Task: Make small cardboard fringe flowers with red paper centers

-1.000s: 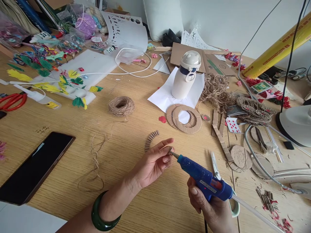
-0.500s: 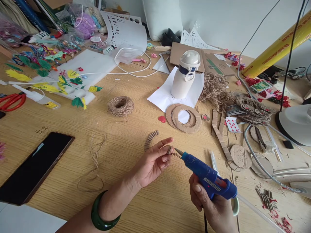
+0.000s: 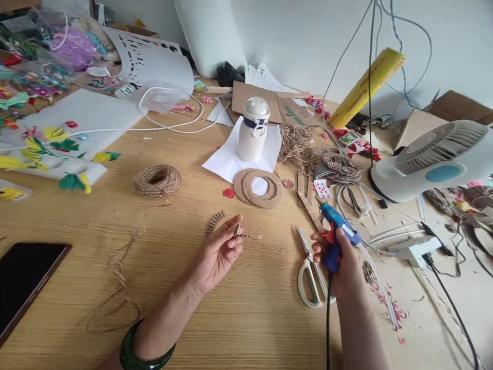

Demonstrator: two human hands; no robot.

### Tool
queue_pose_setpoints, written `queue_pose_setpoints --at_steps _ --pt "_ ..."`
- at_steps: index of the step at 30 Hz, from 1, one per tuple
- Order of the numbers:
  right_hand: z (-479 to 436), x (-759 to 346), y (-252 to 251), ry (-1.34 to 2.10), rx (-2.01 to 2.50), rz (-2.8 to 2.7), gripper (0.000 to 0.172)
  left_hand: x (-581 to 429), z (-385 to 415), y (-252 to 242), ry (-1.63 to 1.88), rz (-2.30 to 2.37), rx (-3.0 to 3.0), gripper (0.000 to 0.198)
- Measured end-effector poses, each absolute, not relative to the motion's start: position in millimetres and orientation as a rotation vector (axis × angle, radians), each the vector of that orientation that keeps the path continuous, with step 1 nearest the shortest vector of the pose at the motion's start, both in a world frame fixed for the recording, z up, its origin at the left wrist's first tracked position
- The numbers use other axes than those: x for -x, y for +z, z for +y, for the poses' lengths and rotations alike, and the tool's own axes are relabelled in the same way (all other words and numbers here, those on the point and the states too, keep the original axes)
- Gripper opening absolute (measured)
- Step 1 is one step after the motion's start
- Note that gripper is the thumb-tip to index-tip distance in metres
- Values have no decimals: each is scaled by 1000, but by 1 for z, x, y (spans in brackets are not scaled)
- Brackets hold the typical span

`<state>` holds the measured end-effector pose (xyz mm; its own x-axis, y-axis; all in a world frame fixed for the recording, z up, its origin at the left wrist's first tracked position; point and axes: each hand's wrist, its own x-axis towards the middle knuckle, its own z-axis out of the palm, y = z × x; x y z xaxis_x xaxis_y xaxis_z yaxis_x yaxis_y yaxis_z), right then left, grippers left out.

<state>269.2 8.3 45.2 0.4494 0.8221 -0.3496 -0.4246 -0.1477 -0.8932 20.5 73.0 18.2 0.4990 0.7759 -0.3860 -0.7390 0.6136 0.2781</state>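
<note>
My left hand [image 3: 219, 252] pinches a small strip of corrugated cardboard [image 3: 249, 237] between thumb and fingers; its thin wavy end sticks out to the right. Wrapped round the handle of a blue hot glue gun [image 3: 334, 231], my right hand [image 3: 344, 257] holds it off to the right, nozzle pointing up and left. White-handled scissors [image 3: 309, 275] lie on the table just left of that hand. Behind my left fingers is a curved, ridged cardboard piece [image 3: 215, 221]. Two cardboard rings [image 3: 265, 200] overlap farther back, partly on white paper.
A white bottle [image 3: 252, 139] stands on the paper. A twine roll [image 3: 157, 181] and loose twine lie left of centre, a phone [image 3: 31, 282] at the left edge. On the right are a white fan [image 3: 435, 159], a power strip [image 3: 416, 251], cables and cardboard scraps.
The glue gun in my right hand has moved away from the cardboard strip, to the right and back. My left hand still pinches the strip. The view has turned right.
</note>
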Motion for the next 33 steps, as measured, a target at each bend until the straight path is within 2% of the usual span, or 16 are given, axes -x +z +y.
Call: queue_pose_setpoints --at_steps 7,15,19,20,21,22,27,30,33 --pt "-22 -321 48 1107 1499 -365 29 -21 66 22 853 475 -102 17" --pt "-40 -334 45 938 1811 -442 31 -22 61 18 834 412 -118 13" --pt "-66 -336 66 655 2087 -529 28 -20 60 21 839 371 -92 10" --pt "-72 -332 70 430 2235 -596 28 -20 60 23 842 358 -80 9" --pt "-76 -325 74 281 2289 -703 31 -20 59 26 841 342 -69 9" --pt "-78 -314 77 272 2237 -808 34 -21 58 29 834 327 -58 8" --pt "-60 -225 71 1061 1490 -1009 33 -24 42 47 763 266 -41 7" --pt "-46 -180 57 1259 1187 -938 35 -22 29 53 754 259 -54 10" --pt "-44 -160 46 1317 984 -844 18 -17 19 50 772 286 -70 9"
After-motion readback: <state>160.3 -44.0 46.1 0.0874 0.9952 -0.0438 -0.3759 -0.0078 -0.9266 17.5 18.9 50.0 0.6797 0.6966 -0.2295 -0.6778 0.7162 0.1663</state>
